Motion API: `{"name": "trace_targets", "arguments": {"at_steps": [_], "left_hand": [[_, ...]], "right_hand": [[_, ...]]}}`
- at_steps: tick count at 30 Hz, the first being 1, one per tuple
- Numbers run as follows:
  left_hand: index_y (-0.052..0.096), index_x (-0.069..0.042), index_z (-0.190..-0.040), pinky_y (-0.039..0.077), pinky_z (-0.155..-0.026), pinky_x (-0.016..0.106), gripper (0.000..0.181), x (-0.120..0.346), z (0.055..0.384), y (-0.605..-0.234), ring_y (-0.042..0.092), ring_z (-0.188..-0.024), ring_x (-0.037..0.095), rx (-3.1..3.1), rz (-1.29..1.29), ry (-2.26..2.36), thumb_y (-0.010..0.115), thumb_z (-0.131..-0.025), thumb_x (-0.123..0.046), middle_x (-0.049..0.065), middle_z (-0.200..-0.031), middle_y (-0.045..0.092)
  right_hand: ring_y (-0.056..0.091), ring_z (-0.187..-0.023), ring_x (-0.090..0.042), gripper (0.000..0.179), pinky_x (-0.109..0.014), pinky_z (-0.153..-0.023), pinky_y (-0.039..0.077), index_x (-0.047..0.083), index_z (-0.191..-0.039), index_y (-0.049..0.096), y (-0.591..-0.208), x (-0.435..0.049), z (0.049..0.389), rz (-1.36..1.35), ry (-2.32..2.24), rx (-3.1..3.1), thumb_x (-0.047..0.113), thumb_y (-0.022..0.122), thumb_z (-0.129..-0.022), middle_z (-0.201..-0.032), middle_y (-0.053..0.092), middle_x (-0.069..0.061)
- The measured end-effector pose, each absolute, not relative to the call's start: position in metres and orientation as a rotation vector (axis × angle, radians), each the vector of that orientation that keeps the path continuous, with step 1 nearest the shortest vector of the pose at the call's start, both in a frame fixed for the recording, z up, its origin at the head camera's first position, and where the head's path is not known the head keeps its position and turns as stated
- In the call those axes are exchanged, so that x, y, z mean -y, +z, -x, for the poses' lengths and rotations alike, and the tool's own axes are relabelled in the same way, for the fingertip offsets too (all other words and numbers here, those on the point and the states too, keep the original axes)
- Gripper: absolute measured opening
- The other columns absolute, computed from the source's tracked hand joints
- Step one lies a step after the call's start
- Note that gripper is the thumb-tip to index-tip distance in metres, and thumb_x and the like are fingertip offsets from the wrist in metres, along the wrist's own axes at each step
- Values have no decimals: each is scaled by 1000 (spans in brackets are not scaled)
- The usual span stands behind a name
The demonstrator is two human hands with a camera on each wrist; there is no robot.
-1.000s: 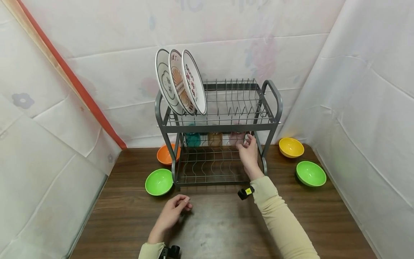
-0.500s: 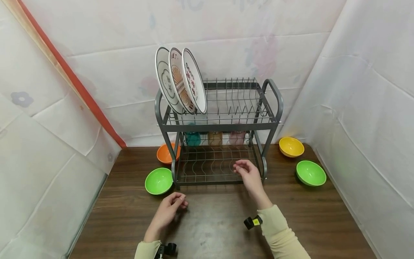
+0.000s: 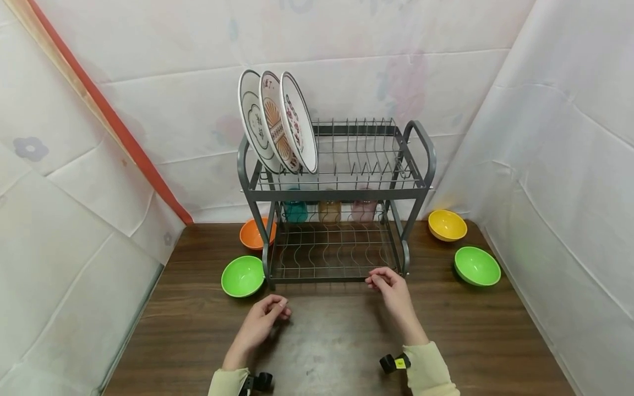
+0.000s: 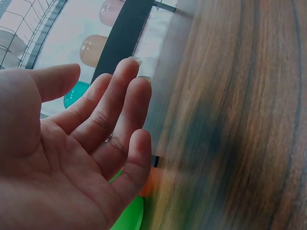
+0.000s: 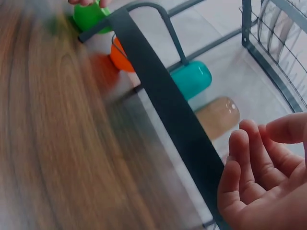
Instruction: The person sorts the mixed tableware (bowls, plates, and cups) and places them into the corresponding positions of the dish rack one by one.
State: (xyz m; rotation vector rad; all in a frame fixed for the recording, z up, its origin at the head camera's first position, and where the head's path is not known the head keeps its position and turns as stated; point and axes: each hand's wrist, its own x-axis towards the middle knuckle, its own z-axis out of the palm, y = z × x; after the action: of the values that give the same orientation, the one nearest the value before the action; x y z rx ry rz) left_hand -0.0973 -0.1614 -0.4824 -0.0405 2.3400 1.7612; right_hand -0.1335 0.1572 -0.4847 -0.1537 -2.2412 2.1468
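A two-tier grey dish rack [image 3: 337,195] stands at the back of the table. Three patterned plates lean upright in its top left: one with a green-black design [image 3: 253,124], one with an orange fan [image 3: 277,126], one with red lettering [image 3: 299,124]. On the lower tier, along the back, sit a teal cup [image 3: 295,213], an amber cup [image 3: 329,212] and a pink cup [image 3: 364,211]. My right hand [image 3: 393,294], loosely curled and holding nothing, is at the rack's front right edge. My left hand [image 3: 260,319] hovers relaxed over the table near the left green bowl [image 3: 242,276].
An orange bowl [image 3: 253,235] sits behind the left green bowl, beside the rack. To the rack's right are a yellow bowl [image 3: 447,225] and another green bowl [image 3: 477,266]. White patterned cloth [image 3: 569,181] closes in the wooden table [image 3: 327,352] at the back and sides.
My right hand has come away from the pink cup and drawn back toward me to the rack's front edge. My left hand has barely moved.
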Motion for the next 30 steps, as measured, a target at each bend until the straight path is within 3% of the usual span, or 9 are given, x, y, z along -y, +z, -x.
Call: {"name": "trace_targets", "arguments": {"at_steps": [4,8,18,26,30], "left_hand": [[64,8,-106,52,-82,48,20,157,93,-470,67,-87,37,-2336,0,1762,54,-103,-10,18,-89,70],[62,10,-107,53,-82,48,21,152,93,-469,67,-87,37,-2341,-44,1759,55,-103,-10,18,-89,70],[63,6,-105,53,-81,49,19,145,95,-475,67,-88,38,-2311,-112,1746,54,-103,-10,21,-91,70],[61,9,-110,52,-78,46,28,133,102,-507,67,-87,33,-2294,-187,1708,52,-105,-18,14,-91,71],[62,8,-110,52,-75,45,27,125,98,-496,67,-88,35,-2269,-229,1692,52,-105,-16,16,-92,70]], "right_hand": [[67,-89,-32,18,-38,-83,55,-12,-110,60,-491,-169,129,199,2117,2258,2,53,-102,-97,69,-22],[68,-86,-25,19,-39,-83,55,-13,-111,60,-494,-179,126,200,2071,2287,2,54,-102,-97,69,-23],[67,-87,-16,19,-27,-81,55,-9,-110,62,-502,-211,117,261,1887,2365,6,54,-103,-99,69,-19],[61,-79,0,15,-15,-68,45,0,-104,68,-497,-250,114,312,1434,2423,12,60,-101,-95,73,-14],[56,-75,7,13,-15,-65,42,2,-101,70,-494,-270,114,361,1252,2405,12,62,-99,-93,73,-13]]}}
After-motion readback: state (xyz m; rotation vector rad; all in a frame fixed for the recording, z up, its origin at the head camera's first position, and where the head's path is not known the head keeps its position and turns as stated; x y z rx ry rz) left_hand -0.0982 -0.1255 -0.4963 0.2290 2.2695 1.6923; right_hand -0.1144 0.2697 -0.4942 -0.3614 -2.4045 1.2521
